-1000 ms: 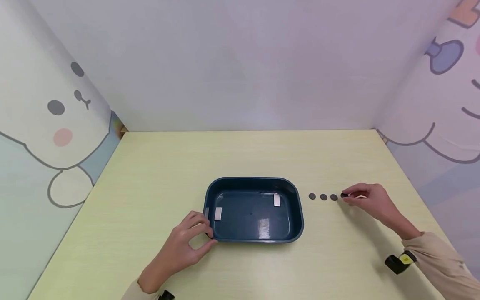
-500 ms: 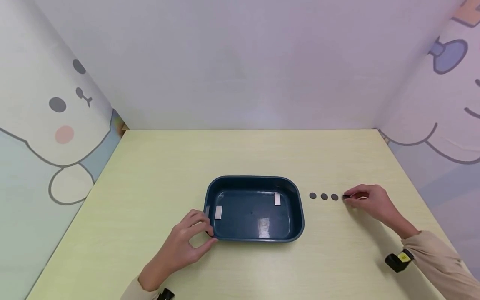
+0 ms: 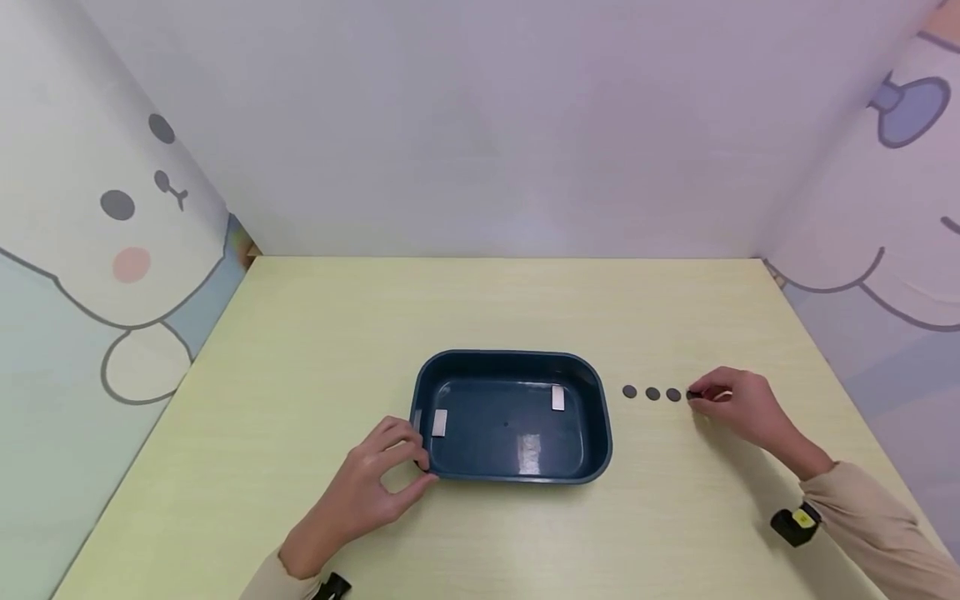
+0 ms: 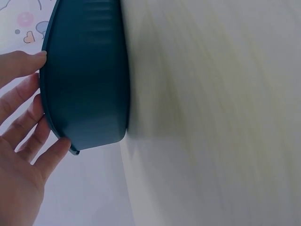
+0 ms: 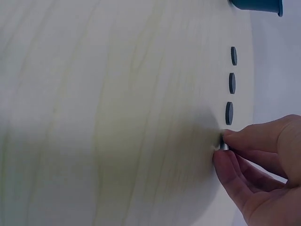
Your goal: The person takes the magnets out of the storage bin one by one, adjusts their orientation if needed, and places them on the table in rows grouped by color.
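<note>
A dark blue plastic tray (image 3: 506, 479) sits on the table, with two small white rectangular pieces inside, one (image 3: 439, 422) at the left and one (image 3: 557, 397) at the right. My left hand (image 3: 367, 479) holds the tray's near left corner; in the left wrist view its thumb and fingertips lie along the rim. To the right of the tray runs a row of 3 dark grey round discs (image 3: 652, 393), lying flat. At the row's right end my right hand (image 3: 742, 408) pinches another disc (image 5: 223, 142) between thumb and fingers, down at the tabletop and mostly covered.
The pale wood-look table (image 3: 510, 542) spreads around the tray. A plain light wall (image 3: 495, 133) rises behind it. Side panels with cartoon drawings (image 3: 120, 250) flank the table. A black wrist camera (image 3: 795, 525) is strapped to the right wrist.
My right hand has lowered the pinched disc slightly, from just above the table down to its surface beside the row. The left hand keeps its place on the tray. The head view has shifted slightly.
</note>
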A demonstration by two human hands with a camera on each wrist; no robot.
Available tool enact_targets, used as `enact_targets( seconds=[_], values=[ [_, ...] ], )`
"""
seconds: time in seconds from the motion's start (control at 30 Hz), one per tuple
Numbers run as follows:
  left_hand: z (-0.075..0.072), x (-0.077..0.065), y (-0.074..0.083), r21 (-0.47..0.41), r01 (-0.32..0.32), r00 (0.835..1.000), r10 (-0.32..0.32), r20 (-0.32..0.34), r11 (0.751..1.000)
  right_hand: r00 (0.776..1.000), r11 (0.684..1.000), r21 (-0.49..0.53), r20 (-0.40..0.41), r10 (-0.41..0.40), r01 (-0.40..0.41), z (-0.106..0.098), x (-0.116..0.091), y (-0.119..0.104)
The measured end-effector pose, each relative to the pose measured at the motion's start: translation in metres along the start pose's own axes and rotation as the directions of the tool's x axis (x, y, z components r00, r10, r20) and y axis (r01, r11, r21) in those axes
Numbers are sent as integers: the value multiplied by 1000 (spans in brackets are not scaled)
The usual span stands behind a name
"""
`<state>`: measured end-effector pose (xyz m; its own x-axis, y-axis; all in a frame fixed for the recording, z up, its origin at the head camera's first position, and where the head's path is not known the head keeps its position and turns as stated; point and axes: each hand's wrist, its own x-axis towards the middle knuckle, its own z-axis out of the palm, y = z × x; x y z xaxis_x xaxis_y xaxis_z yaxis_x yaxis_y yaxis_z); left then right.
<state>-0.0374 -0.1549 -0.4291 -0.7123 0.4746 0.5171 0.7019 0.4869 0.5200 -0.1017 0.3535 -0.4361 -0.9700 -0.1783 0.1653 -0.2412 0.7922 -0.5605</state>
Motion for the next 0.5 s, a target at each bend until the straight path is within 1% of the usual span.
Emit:
enact_targets(
  seconds=[0.3, 0.5],
  values=[
    [1, 1, -1, 20, -23, 1000, 23, -14, 1000, 998, 996, -69, -32, -63, 60, 3, -1, 0],
    [0, 1, 0, 4, -4, 1000, 4, -2, 1000, 998, 995, -78, -27, -63, 61, 2, 0, -2]
  ],
)
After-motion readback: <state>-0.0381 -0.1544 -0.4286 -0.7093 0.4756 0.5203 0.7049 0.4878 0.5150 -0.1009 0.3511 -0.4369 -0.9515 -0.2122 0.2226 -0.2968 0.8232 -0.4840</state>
